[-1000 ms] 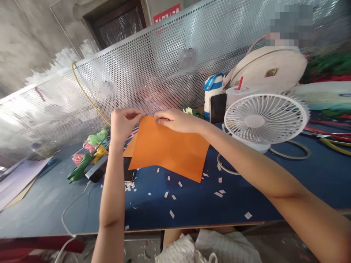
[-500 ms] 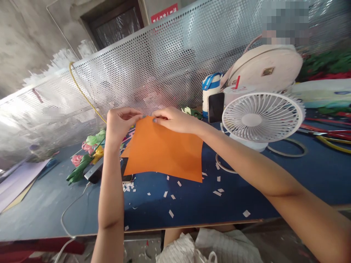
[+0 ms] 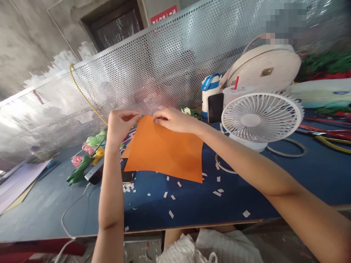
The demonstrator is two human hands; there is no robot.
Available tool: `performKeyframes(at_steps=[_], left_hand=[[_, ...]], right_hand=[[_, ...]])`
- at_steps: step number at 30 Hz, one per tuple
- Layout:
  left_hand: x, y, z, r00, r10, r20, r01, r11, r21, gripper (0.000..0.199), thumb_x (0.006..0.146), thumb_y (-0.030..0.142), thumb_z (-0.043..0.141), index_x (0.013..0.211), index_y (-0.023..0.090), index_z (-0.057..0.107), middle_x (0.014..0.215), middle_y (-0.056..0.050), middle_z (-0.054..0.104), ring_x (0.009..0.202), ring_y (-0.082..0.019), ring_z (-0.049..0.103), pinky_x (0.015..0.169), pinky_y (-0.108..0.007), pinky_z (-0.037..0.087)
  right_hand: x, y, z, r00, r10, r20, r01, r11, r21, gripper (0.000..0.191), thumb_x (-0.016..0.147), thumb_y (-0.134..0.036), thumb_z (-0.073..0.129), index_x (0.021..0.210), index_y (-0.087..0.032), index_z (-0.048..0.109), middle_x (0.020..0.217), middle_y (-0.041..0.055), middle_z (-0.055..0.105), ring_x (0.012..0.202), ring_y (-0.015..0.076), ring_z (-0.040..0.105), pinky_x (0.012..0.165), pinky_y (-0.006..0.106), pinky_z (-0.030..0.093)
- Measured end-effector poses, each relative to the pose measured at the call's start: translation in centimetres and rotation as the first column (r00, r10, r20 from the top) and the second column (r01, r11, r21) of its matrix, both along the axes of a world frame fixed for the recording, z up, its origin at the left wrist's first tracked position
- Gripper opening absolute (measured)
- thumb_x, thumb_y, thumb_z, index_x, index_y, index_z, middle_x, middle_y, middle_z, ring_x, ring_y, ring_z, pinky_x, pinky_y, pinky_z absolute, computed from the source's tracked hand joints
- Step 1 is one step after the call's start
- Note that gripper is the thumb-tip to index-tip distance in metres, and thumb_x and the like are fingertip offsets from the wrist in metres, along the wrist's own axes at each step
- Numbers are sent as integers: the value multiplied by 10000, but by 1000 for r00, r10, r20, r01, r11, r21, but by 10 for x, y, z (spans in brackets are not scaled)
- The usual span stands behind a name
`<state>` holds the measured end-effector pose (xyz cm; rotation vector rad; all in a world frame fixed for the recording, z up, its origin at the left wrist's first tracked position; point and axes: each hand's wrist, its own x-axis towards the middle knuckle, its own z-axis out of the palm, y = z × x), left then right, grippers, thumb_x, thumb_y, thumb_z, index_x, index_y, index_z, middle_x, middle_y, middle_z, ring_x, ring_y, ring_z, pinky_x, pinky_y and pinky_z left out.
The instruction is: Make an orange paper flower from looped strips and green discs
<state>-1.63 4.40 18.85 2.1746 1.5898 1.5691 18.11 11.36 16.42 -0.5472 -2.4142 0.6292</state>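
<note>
A sheet of orange paper (image 3: 167, 153) hangs in front of me above the blue table, its lower edge slightly curved. My left hand (image 3: 122, 124) pinches it at the top left corner between thumb and fingers. Further along the same top edge, my right hand (image 3: 174, 119) grips the sheet with its thumb on the near side. Its other fingers are partly hidden behind the paper. Under the sheet's left side a dark phone (image 3: 128, 176) shows in part, along with another piece of orange paper (image 3: 126, 150).
White paper scraps (image 3: 171, 214) lie scattered on the blue table (image 3: 197, 208). At right stand a white fan (image 3: 251, 120), an upright phone (image 3: 215, 108) and a cream bag (image 3: 263, 67). Paper flowers (image 3: 82, 166) and a power bank (image 3: 94, 173) lie left. A perforated metal screen (image 3: 131, 69) rises behind.
The orange paper's lower left corner has lifted very slightly. Both hands keep their hold at the top edge, and the view has shifted a little.
</note>
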Motion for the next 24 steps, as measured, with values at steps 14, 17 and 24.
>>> performKeyframes(at_steps=[14,17,24], left_hand=[[3,4,-5,954,238,-179,-216,967,137,114,792,260,658,752,206,751,688,-26,751,658,-172,701,672,-274,536],[4,4,-5,959,226,-172,-204,969,138,111,794,260,662,746,203,745,699,-29,752,643,-167,689,662,-274,530],[2,3,-5,977,170,-128,-159,983,95,62,770,248,702,770,223,759,746,-20,765,688,-175,704,670,-270,542]], right_hand=[[-2,-4,0,1000,-1,-18,1,1000,-29,188,975,-191,458,795,-181,509,712,-7,491,674,127,409,638,280,245],[-2,-3,-1,1000,7,-30,-9,999,-44,183,968,-176,461,792,-178,511,720,-6,498,679,125,411,641,274,247],[-5,3,-3,1000,27,-13,-27,999,-41,205,966,-179,456,766,-181,500,699,-18,484,652,122,407,622,273,241]])
